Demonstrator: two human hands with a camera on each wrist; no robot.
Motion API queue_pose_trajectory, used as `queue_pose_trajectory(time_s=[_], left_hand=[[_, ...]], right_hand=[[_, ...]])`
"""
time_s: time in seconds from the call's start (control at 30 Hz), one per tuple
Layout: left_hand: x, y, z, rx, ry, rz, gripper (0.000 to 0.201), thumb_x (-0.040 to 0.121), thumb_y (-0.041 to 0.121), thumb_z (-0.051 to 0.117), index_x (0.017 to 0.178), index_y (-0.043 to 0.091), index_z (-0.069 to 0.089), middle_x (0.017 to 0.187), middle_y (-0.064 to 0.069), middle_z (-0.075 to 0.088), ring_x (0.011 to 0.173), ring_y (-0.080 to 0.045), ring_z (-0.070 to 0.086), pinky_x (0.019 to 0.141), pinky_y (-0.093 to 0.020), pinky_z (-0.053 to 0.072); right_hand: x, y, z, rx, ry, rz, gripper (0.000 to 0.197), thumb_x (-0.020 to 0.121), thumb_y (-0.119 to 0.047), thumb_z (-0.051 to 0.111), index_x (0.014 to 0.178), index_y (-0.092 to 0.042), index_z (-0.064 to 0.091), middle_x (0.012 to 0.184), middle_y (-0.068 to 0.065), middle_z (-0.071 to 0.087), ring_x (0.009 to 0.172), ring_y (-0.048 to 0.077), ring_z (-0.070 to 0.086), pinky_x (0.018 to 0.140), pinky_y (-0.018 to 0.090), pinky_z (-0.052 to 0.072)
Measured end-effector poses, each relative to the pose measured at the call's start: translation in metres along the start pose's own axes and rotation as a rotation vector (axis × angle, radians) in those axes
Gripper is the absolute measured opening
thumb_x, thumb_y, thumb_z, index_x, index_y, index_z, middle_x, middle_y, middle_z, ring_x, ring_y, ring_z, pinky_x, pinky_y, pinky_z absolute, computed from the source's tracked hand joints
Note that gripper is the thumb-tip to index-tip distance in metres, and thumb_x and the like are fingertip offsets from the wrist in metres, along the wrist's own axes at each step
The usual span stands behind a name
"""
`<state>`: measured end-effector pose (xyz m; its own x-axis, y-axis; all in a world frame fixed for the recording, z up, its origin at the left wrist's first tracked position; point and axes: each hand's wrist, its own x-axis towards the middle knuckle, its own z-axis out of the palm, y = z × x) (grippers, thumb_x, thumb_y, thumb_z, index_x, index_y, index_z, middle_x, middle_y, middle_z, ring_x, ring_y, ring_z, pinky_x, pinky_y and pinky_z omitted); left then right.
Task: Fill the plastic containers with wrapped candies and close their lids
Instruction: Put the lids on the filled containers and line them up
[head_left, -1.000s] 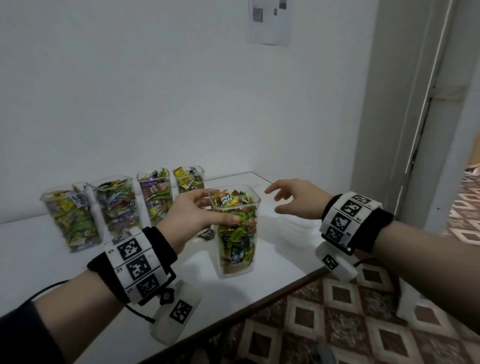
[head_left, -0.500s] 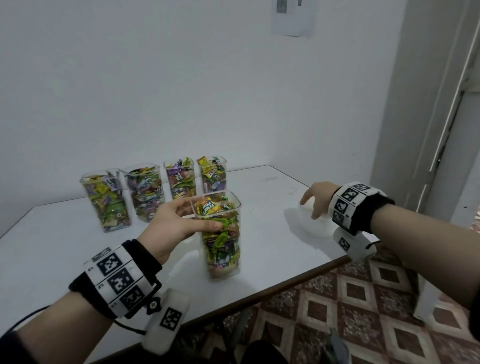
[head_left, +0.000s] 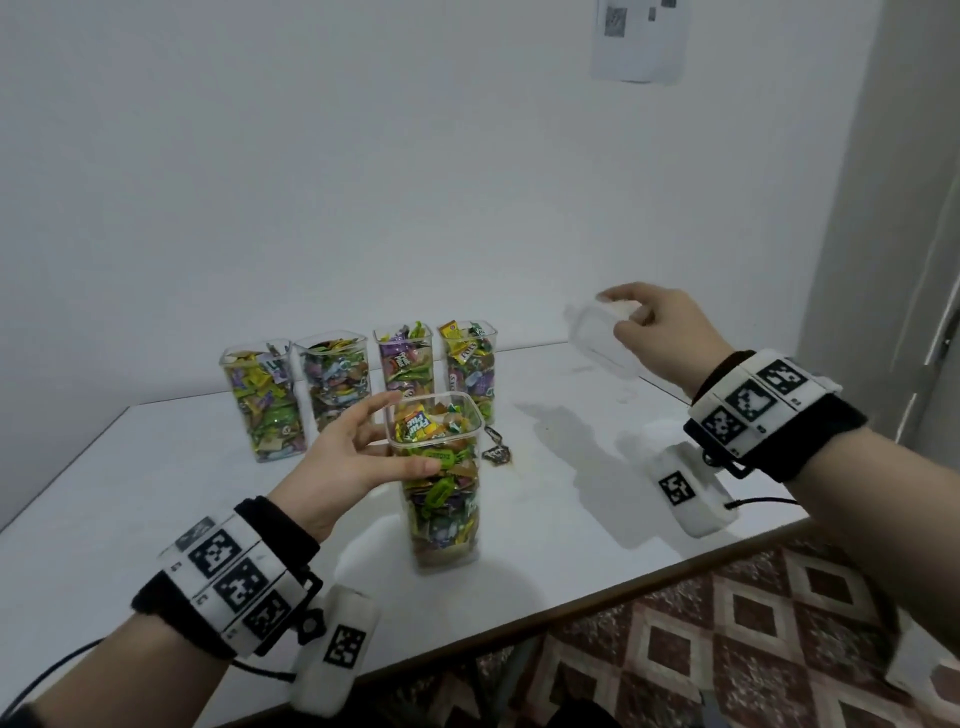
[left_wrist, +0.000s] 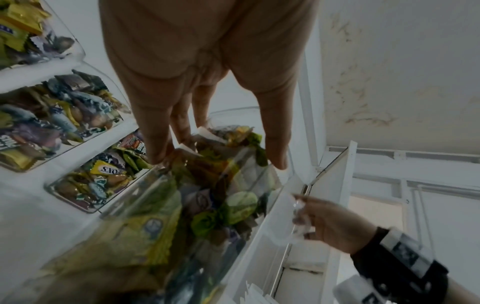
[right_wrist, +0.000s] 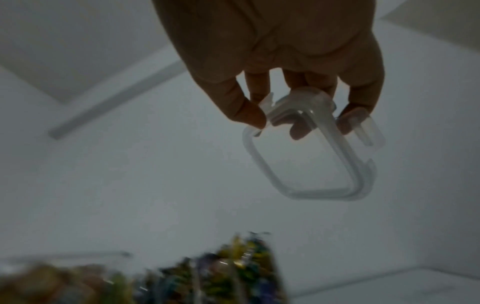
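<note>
A clear tall container (head_left: 441, 488) packed with wrapped candies stands open near the table's front edge. My left hand (head_left: 400, 441) grips it near the rim, thumb on the front wall and fingers behind; the left wrist view shows the same hand (left_wrist: 218, 162) spanning that container (left_wrist: 207, 195). My right hand (head_left: 613, 314) holds a clear lid (head_left: 602, 343) in the air to the container's right. In the right wrist view my right hand (right_wrist: 301, 123) pinches the lid (right_wrist: 311, 156) at one end. Behind stand several lidless containers (head_left: 335, 384) full of candies.
The white table (head_left: 597, 493) ends just in front of the held container, with patterned floor tiles (head_left: 727, 623) below. A small dark object (head_left: 496, 453) lies behind the front container. A white wall runs behind the row, and a door frame (head_left: 883, 260) stands at the right.
My right hand dipped to the table's right side, then rose holding a clear lid. The left hand kept its grip on the front container.
</note>
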<state>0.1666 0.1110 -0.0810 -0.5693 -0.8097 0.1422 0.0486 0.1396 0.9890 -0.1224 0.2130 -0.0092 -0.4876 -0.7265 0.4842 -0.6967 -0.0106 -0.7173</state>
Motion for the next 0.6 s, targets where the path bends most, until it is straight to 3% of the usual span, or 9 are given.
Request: queue_pose_trajectory(time_s=[0.07,0.17,0.27,0.33,0.4,0.47,0.53,0.6], left_hand=[[-0.001,-0.001,0.001,-0.032,0.011,0.000,0.088,0.043,0.007,0.085,0.124,0.025,0.053,0.106,-0.007,0.072,0.094,-0.021,0.070,0.074,-0.027,0.055],[-0.001,-0.004,0.002,-0.102,0.017,-0.006,0.093,0.036,0.010,0.087,0.122,0.026,0.055,0.109,-0.011,0.070,0.098,-0.026,0.069,0.086,-0.038,0.053],[-0.003,-0.008,0.003,-0.113,0.028,0.005,0.095,0.036,0.012,0.088,0.123,0.028,0.054,0.111,-0.011,0.070,0.100,-0.026,0.068,0.089,-0.040,0.052],[-0.004,-0.009,0.002,-0.110,0.031,0.006,0.094,0.040,0.010,0.089,0.125,0.029,0.053,0.114,-0.012,0.068,0.103,-0.026,0.067,0.093,-0.043,0.051],[-0.004,-0.011,0.001,-0.089,0.022,0.005,0.097,0.048,0.004,0.090,0.133,0.026,0.048,0.120,-0.012,0.065,0.108,-0.027,0.065,0.098,-0.046,0.048],[-0.005,-0.012,-0.001,-0.049,0.010,0.012,0.096,0.055,0.004,0.089,0.138,0.023,0.044,0.123,-0.007,0.064,0.110,-0.023,0.063,0.097,-0.042,0.049],[-0.005,-0.011,-0.002,-0.018,0.005,0.026,0.082,0.059,0.004,0.086,0.130,0.025,0.051,0.121,-0.002,0.066,0.108,-0.016,0.064,0.090,-0.031,0.053],[-0.006,-0.011,-0.002,-0.001,0.002,0.031,0.067,0.063,0.002,0.084,0.118,0.029,0.058,0.119,0.000,0.067,0.109,-0.015,0.064,0.090,-0.029,0.051]], right_hand=[[-0.005,-0.025,0.010,0.193,-0.036,-0.041,0.042,0.085,-0.001,0.041,0.111,-0.028,0.061,0.061,-0.003,0.038,0.062,0.018,0.042,0.061,0.028,0.041],[-0.012,-0.055,0.023,0.381,-0.088,-0.085,0.040,0.087,-0.004,0.044,0.108,-0.031,0.064,0.057,-0.008,0.034,0.054,0.010,0.033,0.050,0.018,0.039],[-0.017,-0.072,0.039,0.514,-0.240,-0.107,0.026,0.084,-0.010,0.066,0.102,-0.029,0.066,0.074,-0.003,0.046,0.059,0.009,0.044,0.048,0.016,0.042],[-0.018,-0.077,0.055,0.565,-0.368,-0.084,0.023,0.081,-0.008,0.070,0.099,-0.022,0.064,0.085,0.006,0.050,0.066,0.014,0.052,0.049,0.019,0.046],[-0.019,-0.080,0.073,0.537,-0.474,-0.060,0.020,0.081,-0.008,0.069,0.096,-0.018,0.062,0.085,0.009,0.051,0.070,0.020,0.054,0.056,0.025,0.052],[-0.018,-0.082,0.087,0.425,-0.539,-0.084,0.016,0.083,-0.008,0.068,0.094,-0.018,0.063,0.086,0.012,0.052,0.073,0.025,0.053,0.070,0.039,0.053],[-0.015,-0.083,0.097,0.287,-0.577,-0.134,0.013,0.085,-0.009,0.067,0.092,-0.020,0.063,0.088,0.014,0.051,0.073,0.025,0.052,0.073,0.045,0.052],[-0.009,-0.085,0.102,0.207,-0.611,-0.164,0.013,0.086,-0.012,0.066,0.090,-0.024,0.064,0.086,0.014,0.050,0.073,0.024,0.051,0.076,0.047,0.052]])
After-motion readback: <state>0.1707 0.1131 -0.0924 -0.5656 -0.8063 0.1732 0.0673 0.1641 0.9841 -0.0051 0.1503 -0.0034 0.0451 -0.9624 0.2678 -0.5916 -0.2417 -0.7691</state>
